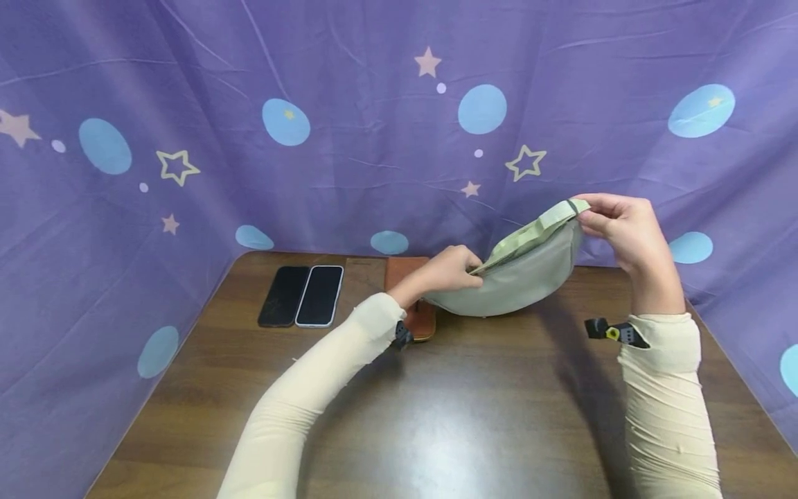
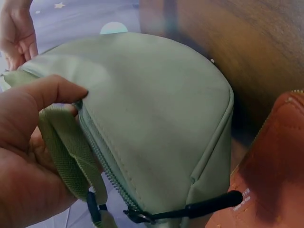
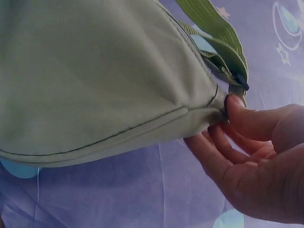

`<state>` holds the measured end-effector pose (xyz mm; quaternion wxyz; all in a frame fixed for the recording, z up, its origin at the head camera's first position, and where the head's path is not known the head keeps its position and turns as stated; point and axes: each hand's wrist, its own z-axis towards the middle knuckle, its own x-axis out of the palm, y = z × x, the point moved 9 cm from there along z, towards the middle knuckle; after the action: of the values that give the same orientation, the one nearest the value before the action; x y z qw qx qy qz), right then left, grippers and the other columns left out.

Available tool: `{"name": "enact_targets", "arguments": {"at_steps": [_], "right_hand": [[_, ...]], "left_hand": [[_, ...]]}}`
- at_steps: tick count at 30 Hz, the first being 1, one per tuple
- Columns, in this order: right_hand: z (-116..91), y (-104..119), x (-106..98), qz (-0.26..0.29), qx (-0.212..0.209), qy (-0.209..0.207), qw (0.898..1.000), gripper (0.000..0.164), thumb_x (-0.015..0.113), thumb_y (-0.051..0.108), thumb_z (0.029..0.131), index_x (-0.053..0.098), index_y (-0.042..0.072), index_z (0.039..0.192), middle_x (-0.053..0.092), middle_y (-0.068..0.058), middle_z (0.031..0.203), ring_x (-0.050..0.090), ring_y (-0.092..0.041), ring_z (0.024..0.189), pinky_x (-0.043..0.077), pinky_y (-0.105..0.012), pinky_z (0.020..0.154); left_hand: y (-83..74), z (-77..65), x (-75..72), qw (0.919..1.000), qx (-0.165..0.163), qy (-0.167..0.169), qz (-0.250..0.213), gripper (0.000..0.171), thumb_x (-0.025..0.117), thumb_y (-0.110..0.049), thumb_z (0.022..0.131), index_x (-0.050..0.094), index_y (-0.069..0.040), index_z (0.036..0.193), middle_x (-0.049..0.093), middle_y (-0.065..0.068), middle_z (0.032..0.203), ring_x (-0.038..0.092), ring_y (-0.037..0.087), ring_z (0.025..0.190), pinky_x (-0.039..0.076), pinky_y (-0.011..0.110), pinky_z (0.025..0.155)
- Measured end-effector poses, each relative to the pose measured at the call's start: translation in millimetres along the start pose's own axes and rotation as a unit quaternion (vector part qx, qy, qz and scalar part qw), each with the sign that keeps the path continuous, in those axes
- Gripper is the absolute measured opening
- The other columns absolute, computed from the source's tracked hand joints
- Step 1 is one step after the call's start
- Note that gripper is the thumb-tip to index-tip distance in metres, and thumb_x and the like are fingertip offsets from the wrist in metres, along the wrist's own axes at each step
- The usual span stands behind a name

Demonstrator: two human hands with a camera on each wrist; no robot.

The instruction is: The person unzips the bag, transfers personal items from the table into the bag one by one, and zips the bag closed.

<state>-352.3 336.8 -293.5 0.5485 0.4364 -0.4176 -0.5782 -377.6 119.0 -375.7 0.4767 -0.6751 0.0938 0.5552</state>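
Between both hands a grey-green belt bag [image 1: 520,281] is held up, tilted with its right end higher. My left hand [image 1: 451,269] pinches the bag's top edge beside the zipper [image 2: 107,166], thumb on the outer face. A green webbing strap [image 2: 71,147] hangs by the left fingers, and a dark zipper pull [image 2: 209,205] shows at that end. At the raised right end, my right hand [image 1: 623,225] pinches the corner where the strap joins, thumb and fingers round it in the right wrist view. Whatever lies inside the bag is hidden.
A reddish-brown zip wallet [image 1: 420,326] lies under my left forearm, partly covered. To its left are a flat brown item [image 1: 364,277], a white-edged phone [image 1: 320,296] and a black phone [image 1: 283,296]. A purple patterned curtain [image 1: 374,138] surrounds the wooden table [image 1: 399,416].
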Motion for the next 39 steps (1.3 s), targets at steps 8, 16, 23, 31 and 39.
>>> {"name": "enact_targets", "arguments": {"at_steps": [8, 16, 23, 31, 39], "right_hand": [[-5.2, 13.7, -3.0, -0.285, -0.005, -0.149, 0.947, 0.032, 0.071, 0.016, 0.094, 0.069, -0.007, 0.115, 0.053, 0.040, 0.064, 0.055, 0.019, 0.064, 0.046, -0.003, 0.062], [-10.7, -46.5, 60.2, -0.145, 0.107, 0.025, 0.983, 0.039, 0.062, 0.016, 0.102, 0.058, -0.019, 0.117, 0.071, 0.012, 0.067, 0.068, -0.001, 0.062, 0.062, -0.020, 0.064], [-16.9, -88.5, 93.2, -0.113, 0.184, 0.050, 0.975, 0.051, 0.064, 0.032, 0.101, 0.060, -0.018, 0.112, 0.072, -0.001, 0.068, 0.070, -0.006, 0.060, 0.064, -0.027, 0.066], [-14.6, -93.2, 99.9, -0.100, 0.165, 0.027, 0.981, 0.028, 0.061, 0.013, 0.100, 0.062, -0.015, 0.101, 0.070, 0.004, 0.063, 0.069, -0.005, 0.057, 0.063, -0.023, 0.063], [-12.6, -99.6, 102.4, 0.022, 0.213, 0.036, 0.976, 0.010, 0.059, -0.003, 0.100, 0.054, -0.011, 0.102, 0.071, 0.002, 0.072, 0.072, -0.007, 0.065, 0.063, -0.022, 0.071]], "left_hand": [[21.3, -2.1, -10.3, 0.9881, -0.110, -0.091, -0.057, 0.024, 0.073, -0.007, 0.088, 0.066, -0.011, 0.065, 0.040, -0.008, 0.056, 0.030, 0.006, 0.053, 0.027, 0.017, 0.051], [33.9, -9.1, -13.2, 0.9532, -0.212, -0.184, -0.112, 0.015, 0.081, -0.014, 0.083, 0.083, -0.011, 0.098, 0.080, 0.003, 0.100, 0.061, 0.010, 0.074, 0.046, 0.016, 0.063], [27.0, -12.9, -6.3, 0.9412, -0.234, -0.221, -0.103, 0.009, 0.084, -0.017, 0.082, 0.084, -0.015, 0.092, 0.080, 0.000, 0.090, 0.059, 0.007, 0.068, 0.044, 0.015, 0.059], [22.7, -16.9, 0.7, 0.9329, -0.235, -0.225, -0.154, 0.013, 0.090, -0.019, 0.078, 0.083, -0.012, 0.086, 0.080, 0.002, 0.086, 0.068, 0.013, 0.078, 0.047, 0.015, 0.063], [36.8, -19.0, 9.4, 0.8730, -0.271, -0.210, -0.347, 0.019, 0.088, -0.011, 0.080, 0.080, 0.002, 0.092, 0.069, 0.001, 0.067, 0.058, 0.005, 0.059, 0.053, 0.016, 0.055]]}}
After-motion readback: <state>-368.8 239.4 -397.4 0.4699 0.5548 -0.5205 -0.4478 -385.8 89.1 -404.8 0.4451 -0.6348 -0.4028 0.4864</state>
